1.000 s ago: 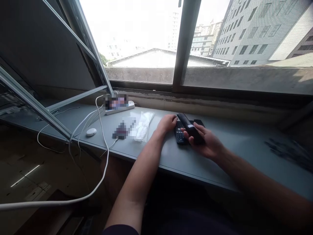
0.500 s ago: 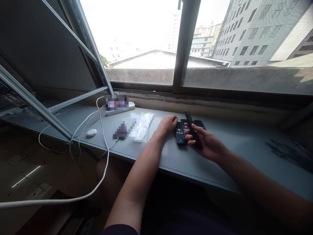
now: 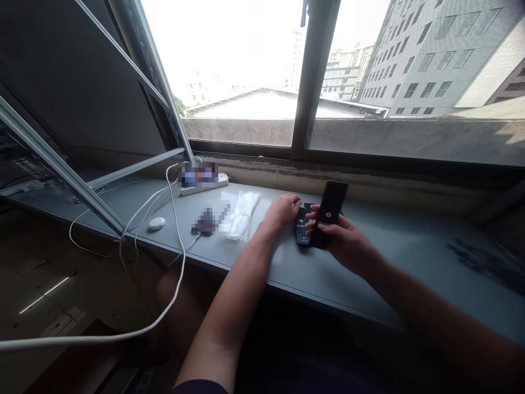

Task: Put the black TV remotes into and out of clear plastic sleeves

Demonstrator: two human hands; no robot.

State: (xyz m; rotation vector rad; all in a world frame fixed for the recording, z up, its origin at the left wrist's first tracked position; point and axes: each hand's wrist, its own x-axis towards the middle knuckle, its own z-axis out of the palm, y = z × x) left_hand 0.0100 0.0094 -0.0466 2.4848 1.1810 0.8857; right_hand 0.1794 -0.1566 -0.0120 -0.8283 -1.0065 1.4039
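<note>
My right hand (image 3: 353,243) is closed around a black remote control (image 3: 333,200), raised above the desk with its broad side in view. A small light round button shows on it. Below and partly behind it, a black remote with rows of buttons (image 3: 302,232) lies on the desk. At least one more remote is mostly hidden behind my right hand. My left hand (image 3: 286,209) rests on the desk at the upper left end of the lying remote, its fingers loosely bent and apart. Whether the fingertips touch that remote is hard to see.
Left of my arm lie clear plastic bags (image 3: 243,216) and a blurred-out item with a cable. A white round case (image 3: 156,223), a power strip (image 3: 205,185) and white cables (image 3: 177,219) are further left, near a metal frame (image 3: 98,202). A window runs behind the desk (image 3: 369,295).
My right hand has turned the held remote from nearly edge-on to broad side showing. My left hand stays about where it was, beside the lying remote.
</note>
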